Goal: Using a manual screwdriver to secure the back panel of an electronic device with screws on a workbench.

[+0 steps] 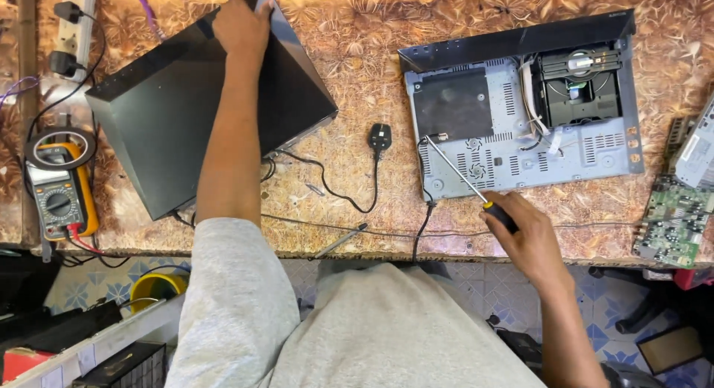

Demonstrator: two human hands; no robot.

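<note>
On the patterned bench [357,76], a black metal cover [171,113] lies at the left, its far edge gripped by the left hand [242,24], while an opened grey player chassis [520,120] with a disc drive in its right corner sits well apart at the right. The right hand [524,235] is closed around the handle of a long screwdriver [465,176], whose tip rests on the chassis near its left side. A yellow multimeter [59,195] lies at the bench's left edge, a green circuit board [673,221] at its right, and a black mains plug [380,137] between cover and chassis.
</note>
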